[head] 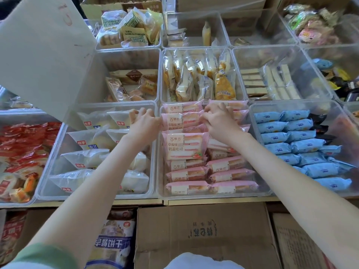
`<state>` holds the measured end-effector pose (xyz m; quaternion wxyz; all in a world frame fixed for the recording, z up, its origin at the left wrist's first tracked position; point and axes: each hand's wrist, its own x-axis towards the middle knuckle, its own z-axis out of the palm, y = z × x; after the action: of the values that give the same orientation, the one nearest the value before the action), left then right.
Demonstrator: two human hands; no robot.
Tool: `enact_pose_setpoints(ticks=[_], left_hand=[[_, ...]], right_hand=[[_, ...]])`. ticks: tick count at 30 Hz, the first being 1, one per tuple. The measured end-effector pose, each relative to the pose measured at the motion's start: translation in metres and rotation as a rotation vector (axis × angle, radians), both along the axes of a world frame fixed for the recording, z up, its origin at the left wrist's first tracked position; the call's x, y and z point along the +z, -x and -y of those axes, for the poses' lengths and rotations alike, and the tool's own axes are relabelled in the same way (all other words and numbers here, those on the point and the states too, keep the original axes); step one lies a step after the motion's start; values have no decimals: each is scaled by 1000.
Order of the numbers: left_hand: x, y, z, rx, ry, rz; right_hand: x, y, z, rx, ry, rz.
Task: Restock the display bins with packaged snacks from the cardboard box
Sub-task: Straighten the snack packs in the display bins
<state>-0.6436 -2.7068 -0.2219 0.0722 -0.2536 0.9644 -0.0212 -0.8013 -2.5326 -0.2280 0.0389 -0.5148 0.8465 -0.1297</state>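
Observation:
A clear display bin (158, 152) in the front row holds rows of pink strawberry toast packs (184, 146). My right hand (219, 119) reaches into the far end of this bin, fingers curled and pinching pink packs there. My left hand (144, 121) is at the bin's left wall, with its fingers curled and its thumb at the left end of a pink pack (172, 121). A brown cardboard box (198, 235) stands below the shelf edge in front of me, flaps shut.
The bin of white bread packs (87, 158) lies to the left and the bin of blue packs (303, 148) to the right. Red packs (23, 144) fill the far-left bin. A large cardboard flap (38, 51) hangs over the back left. More bins stand behind.

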Motion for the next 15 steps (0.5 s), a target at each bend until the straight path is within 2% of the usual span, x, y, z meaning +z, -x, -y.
enact_pose_setpoints(ticks=[4,6,12,15], left_hand=[[-6,9,-6,-46,53,41],[-5,13,-6,-71,89,40],[-10,11,-4,16,86,-112],[-13,8,-4,28,93,-171]], right_hand=[[0,2,18,71,-270,-150],[4,3,23,73,-319,-176],[3,9,16,-32,-232,-78],[-2,11,9,-60,-146,-106]])
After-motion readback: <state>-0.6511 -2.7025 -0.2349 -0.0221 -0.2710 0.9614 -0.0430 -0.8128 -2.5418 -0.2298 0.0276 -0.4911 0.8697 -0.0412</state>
